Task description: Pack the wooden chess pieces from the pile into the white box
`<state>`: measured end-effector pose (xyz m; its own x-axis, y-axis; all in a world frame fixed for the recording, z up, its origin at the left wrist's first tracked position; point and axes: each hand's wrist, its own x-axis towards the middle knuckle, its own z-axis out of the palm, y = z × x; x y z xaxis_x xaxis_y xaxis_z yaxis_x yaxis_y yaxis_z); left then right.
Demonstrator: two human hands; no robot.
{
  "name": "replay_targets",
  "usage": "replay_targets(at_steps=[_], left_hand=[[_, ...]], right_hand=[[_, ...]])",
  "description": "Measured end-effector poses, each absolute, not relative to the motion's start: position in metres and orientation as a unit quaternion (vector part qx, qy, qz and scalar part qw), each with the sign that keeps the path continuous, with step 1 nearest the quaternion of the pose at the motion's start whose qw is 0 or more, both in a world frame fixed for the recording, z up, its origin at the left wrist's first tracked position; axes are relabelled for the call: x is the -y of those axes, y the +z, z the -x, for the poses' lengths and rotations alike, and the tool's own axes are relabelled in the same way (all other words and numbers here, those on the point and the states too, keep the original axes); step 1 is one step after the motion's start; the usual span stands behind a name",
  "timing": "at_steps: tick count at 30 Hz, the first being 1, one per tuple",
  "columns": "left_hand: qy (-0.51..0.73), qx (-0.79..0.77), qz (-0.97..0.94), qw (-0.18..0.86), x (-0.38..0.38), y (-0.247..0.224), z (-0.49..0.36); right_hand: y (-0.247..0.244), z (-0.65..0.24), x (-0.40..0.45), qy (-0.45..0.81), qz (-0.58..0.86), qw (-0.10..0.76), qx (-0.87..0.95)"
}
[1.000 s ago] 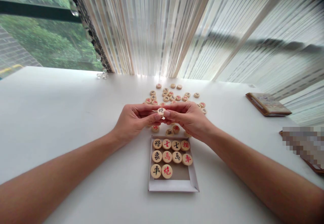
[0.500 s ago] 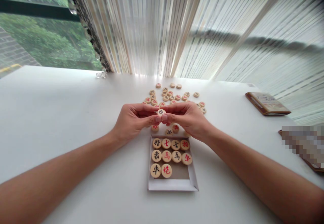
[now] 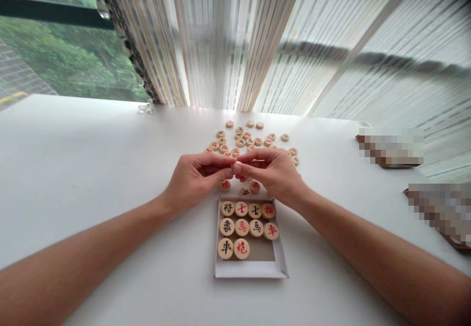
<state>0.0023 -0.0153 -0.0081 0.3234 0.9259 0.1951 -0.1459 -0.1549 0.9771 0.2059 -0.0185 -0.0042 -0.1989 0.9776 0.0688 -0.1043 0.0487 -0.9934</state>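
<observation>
My left hand (image 3: 196, 178) and my right hand (image 3: 270, 171) meet above the loose pieces, pinching one round wooden piece (image 3: 237, 163) between their fingertips; most of it is covered. Nearer to me, an open white box (image 3: 246, 269) holds several pieces in rows. Four places across, its top row starts with a black-marked piece (image 3: 227, 208). In the front row sit a black-marked piece (image 3: 225, 248) and a red-marked piece (image 3: 242, 248), with bare brown box floor to their right.
Many loose pieces with red or black marks, such as a red one (image 3: 229, 123), lie scattered beyond and under my hands on the white table (image 3: 110, 169). Two partly blurred flat boxes lie at the right, one farther (image 3: 401, 161). A string curtain (image 3: 221, 41) hangs behind.
The held piece has turned, so its black-marked face no longer shows, and the fingers of my right hand cover more of it. The pieces in the box are unchanged.
</observation>
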Motion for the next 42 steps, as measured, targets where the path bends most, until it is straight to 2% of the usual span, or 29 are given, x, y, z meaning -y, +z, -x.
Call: replay_targets(at_steps=[15, 35, 42], left_hand=[[0.482, -0.328, -0.557, 0.592, 0.0119, -0.0074, 0.0007], [0.454, -0.336, -0.613, 0.552, 0.0127, -0.0087, 0.0025], [0.46, -0.316, -0.593, 0.58, 0.0146, -0.0055, 0.0007]], right_hand=[[-0.0042, -0.2065, 0.0198, 0.593, 0.382, 0.469, 0.531], [0.0008, -0.2033, 0.0236, 0.551, 0.439, 0.453, 0.546], [0.0036, -0.2037, 0.0242, 0.542, 0.418, 0.462, 0.564]])
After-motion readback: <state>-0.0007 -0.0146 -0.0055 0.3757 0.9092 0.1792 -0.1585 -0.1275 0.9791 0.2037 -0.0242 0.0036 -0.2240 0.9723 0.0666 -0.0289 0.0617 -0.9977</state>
